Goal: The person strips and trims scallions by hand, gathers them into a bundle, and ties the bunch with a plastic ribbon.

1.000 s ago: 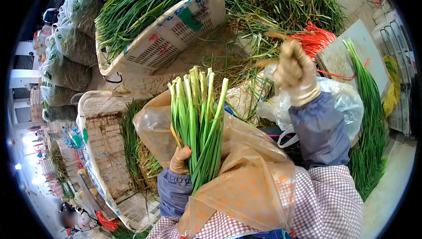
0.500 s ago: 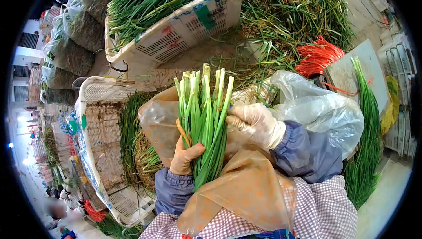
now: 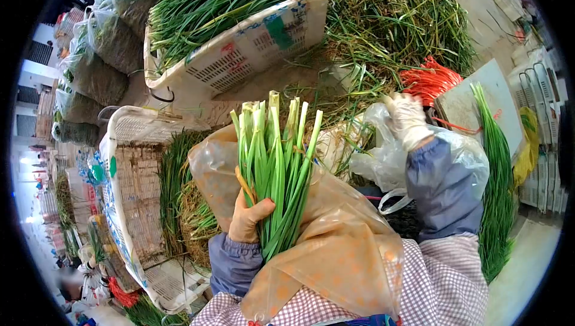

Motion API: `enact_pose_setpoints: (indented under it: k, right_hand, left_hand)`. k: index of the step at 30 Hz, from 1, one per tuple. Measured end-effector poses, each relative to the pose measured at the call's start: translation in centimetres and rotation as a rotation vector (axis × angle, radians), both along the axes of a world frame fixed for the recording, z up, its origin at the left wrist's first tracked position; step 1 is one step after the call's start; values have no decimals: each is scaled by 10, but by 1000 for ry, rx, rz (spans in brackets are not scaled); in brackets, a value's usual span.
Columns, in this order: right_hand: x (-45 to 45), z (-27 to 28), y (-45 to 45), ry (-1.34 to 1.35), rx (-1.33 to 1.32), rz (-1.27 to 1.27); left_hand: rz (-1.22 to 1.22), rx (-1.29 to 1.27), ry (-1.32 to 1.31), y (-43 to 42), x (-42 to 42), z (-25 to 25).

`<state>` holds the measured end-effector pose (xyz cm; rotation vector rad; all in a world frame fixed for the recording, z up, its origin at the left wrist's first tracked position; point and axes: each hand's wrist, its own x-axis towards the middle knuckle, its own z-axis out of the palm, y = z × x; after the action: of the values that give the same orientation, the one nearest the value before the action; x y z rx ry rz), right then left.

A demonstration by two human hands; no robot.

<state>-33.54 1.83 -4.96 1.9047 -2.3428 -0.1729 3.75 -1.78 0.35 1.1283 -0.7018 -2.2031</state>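
Observation:
Upright above my lap, a bunch of green stalks (image 3: 277,170) with pale cut ends on top is held in my left hand (image 3: 248,218), the thumb across its front. One yellowed leaf shows beside the thumb. My right hand (image 3: 407,119), in a pale glove, is away to the right of the bunch, over the edge of a clear plastic bag (image 3: 383,161) and just below the red ties (image 3: 430,81). Its fingers are bent and partly blurred, and whether they hold anything is not clear. An orange-dotted plastic sheet (image 3: 335,248) covers my lap.
A white crate (image 3: 251,47) full of green leaves stands ahead. Another crate (image 3: 141,206) is at left, with stalks beside it. Loose leaves (image 3: 401,20) are heaped at upper right. Long green leaves (image 3: 494,206) lie by a grey board (image 3: 479,104). Filled bags (image 3: 102,56) line the left.
My right hand came down to the bunch, then moved back out to the upper right, away from the stalks. My left hand still holds the bunch.

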Motion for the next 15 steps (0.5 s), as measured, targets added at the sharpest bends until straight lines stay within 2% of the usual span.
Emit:
enact_pose_setpoints:
  k: [1, 2, 3, 4, 5, 6, 8, 9, 11, 14, 15]
  right_hand:
    - [18, 16, -5, -660, -190, -58]
    - [44, 17, -11, -1439, -386, -180]
    - [74, 41, -11, -1423, -511, -100]
    - [101, 63, -10, -1236, -658, 75]
    - [111, 82, -12, -875, -621, 322]
    - [124, 88, -11, -773, -353, 262]
    - [137, 66, -20, -950, -43, 150]
    - [142, 55, -20, -947, -47, 146]
    - [153, 39, -15, -1542, -125, 44]
    - [145, 42, -4, -1597, -110, 145]
    - [141, 41, 1, -1665, 38, 161]
  left_hand:
    - [34, -28, -38, 2, -4, 6]
    - [47, -21, -41, 5, -6, 9]
    - [42, -76, -132, 7, -5, 12]
    - [32, -142, -219, 5, -6, 15]
    - [42, -174, -231, 6, -9, 18]
    - [38, -177, -237, 6, -9, 22]
    - [33, -212, -263, 7, -7, 26]
    - [33, -223, -239, 9, -6, 23]
    - [52, -174, -173, 10, -4, 22]
    - [65, -84, -112, 11, 2, 18]
    - [69, -89, -115, 11, 2, 17]
